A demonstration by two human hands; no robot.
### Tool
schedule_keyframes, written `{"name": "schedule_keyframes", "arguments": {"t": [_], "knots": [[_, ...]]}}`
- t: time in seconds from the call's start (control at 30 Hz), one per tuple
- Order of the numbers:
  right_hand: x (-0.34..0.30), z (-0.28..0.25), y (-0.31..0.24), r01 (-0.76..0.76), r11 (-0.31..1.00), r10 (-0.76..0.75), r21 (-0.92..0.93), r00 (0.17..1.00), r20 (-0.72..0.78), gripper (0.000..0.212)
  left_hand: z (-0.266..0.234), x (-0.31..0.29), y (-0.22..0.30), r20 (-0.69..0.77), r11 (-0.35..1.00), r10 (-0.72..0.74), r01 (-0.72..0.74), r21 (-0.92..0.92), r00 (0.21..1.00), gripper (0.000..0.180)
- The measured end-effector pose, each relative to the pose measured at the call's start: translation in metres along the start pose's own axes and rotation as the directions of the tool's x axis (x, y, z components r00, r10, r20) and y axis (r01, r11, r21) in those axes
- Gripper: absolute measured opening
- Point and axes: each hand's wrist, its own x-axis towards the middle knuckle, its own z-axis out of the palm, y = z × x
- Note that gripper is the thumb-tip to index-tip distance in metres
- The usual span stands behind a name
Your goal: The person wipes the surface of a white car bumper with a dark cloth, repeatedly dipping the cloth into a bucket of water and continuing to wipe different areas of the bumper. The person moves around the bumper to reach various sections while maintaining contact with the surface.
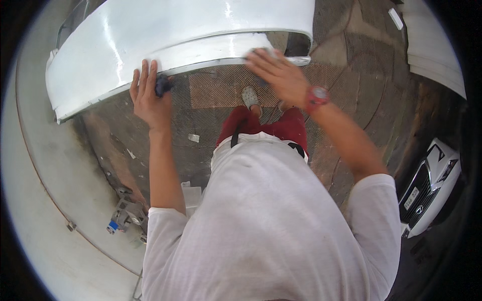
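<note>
A large glossy white car bumper (175, 30) stretches across the top of the view, with a long recessed strip (201, 46) along its near side. My left hand (150, 103) rests its fingertips at the near edge of the bumper. Between its thumb and palm it holds a dark crumpled cloth-like piece (162, 85). On the right end of the strip, my right hand (281, 78) lies with its fingers stretched out flat, blurred by motion. Whether something thin is under these fingers, I cannot tell. A red watch (317, 96) is on the right wrist.
Beside the bumper's right end is a dark opening (297, 44). Below lies a stained, patterned floor (206, 93) with a scrap of paper (194, 137). A metal stand with a blue part (125, 215) is at lower left, near a pale wall (35, 195). A white car front (432, 190) stands at right.
</note>
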Motion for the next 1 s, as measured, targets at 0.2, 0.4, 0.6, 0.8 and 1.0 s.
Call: {"name": "schedule_keyframes", "arguments": {"t": [0.2, 0.4, 0.6, 0.8, 1.0], "knots": [[0.032, 0.003, -0.03, 0.039, 0.999, -0.037, 0.021, 0.996, -0.079, 0.09, 0.011, 0.0, 0.003, -0.065, 1.0, 0.001, 0.0, 0.03, 0.998, 0.056], [0.099, -0.079, -0.041, -0.012, 0.819, 0.241, 0.573, 0.915, -0.325, 0.026, 0.009, -0.002, 0.002, -0.087, 1.0, -0.026, 0.025, -0.005, 0.996, 0.062], [0.147, -0.051, -0.048, 0.024, 0.926, 0.067, 0.378, 0.972, -0.227, 0.041, 0.006, 0.002, 0.009, -0.058, 0.997, -0.058, 0.055, -0.054, 0.997, 0.068], [0.033, -0.027, 0.032, -0.127, 0.907, 0.225, 0.402, 0.952, -0.206, 0.047, 0.009, -0.001, 0.002, -0.071, 0.996, -0.07, 0.066, -0.058, 0.995, 0.068], [0.09, -0.028, -0.015, -0.157, 0.879, 0.267, 0.451, 0.944, -0.193, 0.047, 0.013, -0.004, 0.003, -0.086, 0.998, -0.061, 0.062, 0.007, 0.994, 0.066]]}}
